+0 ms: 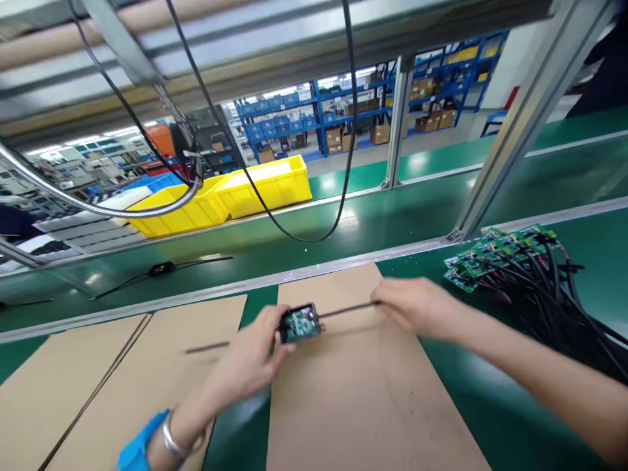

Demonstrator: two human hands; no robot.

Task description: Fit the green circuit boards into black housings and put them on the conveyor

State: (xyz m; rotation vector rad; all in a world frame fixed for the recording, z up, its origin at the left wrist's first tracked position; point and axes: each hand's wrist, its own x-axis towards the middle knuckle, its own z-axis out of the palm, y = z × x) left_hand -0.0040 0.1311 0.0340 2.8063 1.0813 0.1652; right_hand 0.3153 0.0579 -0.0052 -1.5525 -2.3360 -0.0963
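My left fingers (271, 317) pinched an open black rectangular case (300, 323), my right fingers (387, 296) its thin black cable (348, 309) at three o'clock; the apparent straightening next called for steadiness.

A green table (464, 399), part covered

One cardboard sheet (343, 405) lies flat on the glossy surface, with more cardboard (147, 379) to its left. To its right, green circuit boards (505, 252) lie heaped together, black cables (554, 314) bunched on their near side.
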